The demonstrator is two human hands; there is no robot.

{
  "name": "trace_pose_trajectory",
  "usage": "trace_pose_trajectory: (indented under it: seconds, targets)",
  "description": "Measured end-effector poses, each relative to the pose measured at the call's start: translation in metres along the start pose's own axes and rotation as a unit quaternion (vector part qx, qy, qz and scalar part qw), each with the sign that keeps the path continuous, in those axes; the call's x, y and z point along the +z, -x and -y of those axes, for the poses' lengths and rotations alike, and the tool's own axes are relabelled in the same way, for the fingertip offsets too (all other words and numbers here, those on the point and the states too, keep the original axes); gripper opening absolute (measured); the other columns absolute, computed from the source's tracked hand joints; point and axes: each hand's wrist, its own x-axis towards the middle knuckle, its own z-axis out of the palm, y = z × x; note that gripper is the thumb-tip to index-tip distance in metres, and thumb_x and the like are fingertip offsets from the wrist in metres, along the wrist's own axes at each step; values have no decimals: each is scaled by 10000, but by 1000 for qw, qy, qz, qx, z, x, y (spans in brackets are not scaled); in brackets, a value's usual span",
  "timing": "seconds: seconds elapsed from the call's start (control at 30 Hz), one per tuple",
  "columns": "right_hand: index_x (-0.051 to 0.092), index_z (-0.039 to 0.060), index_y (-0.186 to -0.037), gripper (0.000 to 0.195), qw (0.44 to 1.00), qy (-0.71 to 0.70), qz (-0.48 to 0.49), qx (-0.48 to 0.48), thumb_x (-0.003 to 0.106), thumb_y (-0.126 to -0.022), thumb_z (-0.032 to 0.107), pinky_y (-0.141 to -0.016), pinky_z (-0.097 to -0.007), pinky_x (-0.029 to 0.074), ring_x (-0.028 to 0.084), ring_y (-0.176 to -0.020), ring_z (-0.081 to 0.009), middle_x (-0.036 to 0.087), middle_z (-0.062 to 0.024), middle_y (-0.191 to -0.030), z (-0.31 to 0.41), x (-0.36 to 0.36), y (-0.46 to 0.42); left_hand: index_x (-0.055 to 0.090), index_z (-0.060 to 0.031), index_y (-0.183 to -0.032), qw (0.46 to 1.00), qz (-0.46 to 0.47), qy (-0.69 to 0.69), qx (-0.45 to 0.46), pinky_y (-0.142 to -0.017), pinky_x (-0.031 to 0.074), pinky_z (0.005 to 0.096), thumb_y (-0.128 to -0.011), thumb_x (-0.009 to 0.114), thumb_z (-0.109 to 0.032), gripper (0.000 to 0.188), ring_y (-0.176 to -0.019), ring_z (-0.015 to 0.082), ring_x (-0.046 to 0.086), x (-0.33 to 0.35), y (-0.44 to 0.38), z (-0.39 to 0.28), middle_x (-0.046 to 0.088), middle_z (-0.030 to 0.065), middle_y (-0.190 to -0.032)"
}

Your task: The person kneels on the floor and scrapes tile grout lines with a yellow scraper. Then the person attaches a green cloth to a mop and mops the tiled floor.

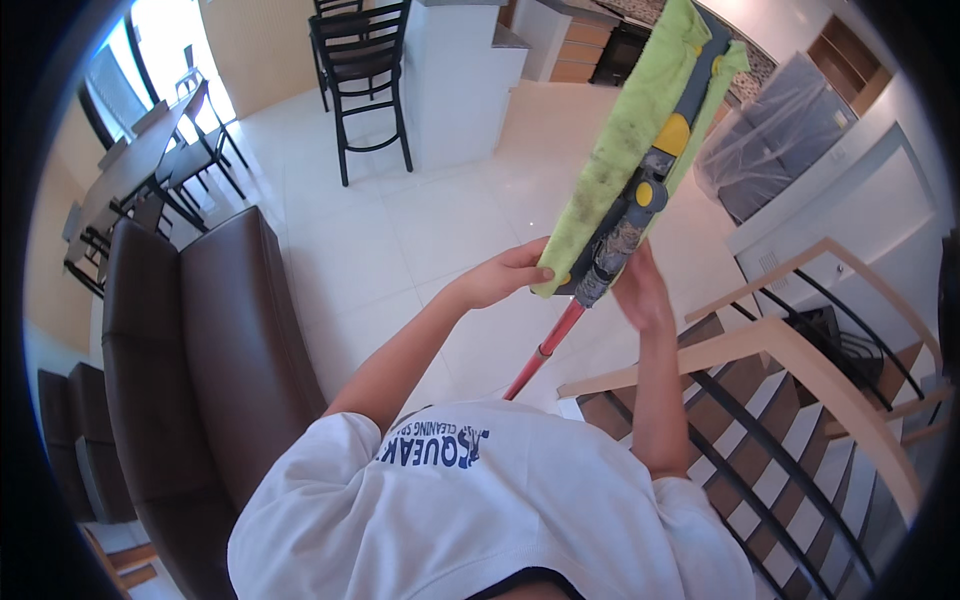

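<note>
A flat mop head point(626, 199) is raised in front of me, its jointed grey and yellow side showing. Around its edges wraps a lime-green microfibre cloth point(611, 161) with dark smudges. My left hand point(514, 274) grips the cloth's near left corner, thumb on top. On the other side my right hand point(643, 289) supports the near right edge, its fingers partly hidden behind the head. The red mop pole point(541, 356) runs down from the joint towards my body, where my shirt hides its lower end.
A brown leather sofa point(232, 322) stands to my left, with a dining table point(131, 172) beyond. A black bar chair point(371, 90) is by the white counter point(454, 90). To my right are a wooden stair railing point(765, 337) and a plastic-wrapped refrigerator point(780, 135).
</note>
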Motion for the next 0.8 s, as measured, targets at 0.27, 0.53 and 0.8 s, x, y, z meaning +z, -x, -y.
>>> trace_pose_trajectory:
  seconds: [0.27, 0.53, 0.8]
  targets:
    - [180, 92, -1359, 733, 976, 165, 6, 142, 541, -744, -79, -989, -326, 286, 324, -1218, -174, 327, -50, -1328, -20, -9, 17, 209, -45, -1330, 965, -55, -250, -63, -839, 424, 331, -731, 531, -90, 682, -968, 269, 548, -2, 4, -16, 557, 180, -1048]
    - [100, 101, -1350, 789, 957, 269, -4, 112, 555, -734, -90, -973, -319, 341, 297, -1231, -176, 253, -78, -1345, -78, 24, 18, 308, -33, -1249, 965, -167, -201, -18, -762, 453, 358, -700, 547, -69, 600, -856, 310, 581, -16, 40, 38, 588, 201, -916]
    - [233, 60, -1234, 597, 858, 495, -137, 12, 568, -743, 4, -718, -385, 475, 588, -896, -355, 595, -196, -937, -133, 8, -6, 183, -51, -1294, 958, -142, -240, -69, -806, 440, 363, -718, 535, -39, 675, -960, 299, 551, -51, 34, 45, 545, 211, -1009]
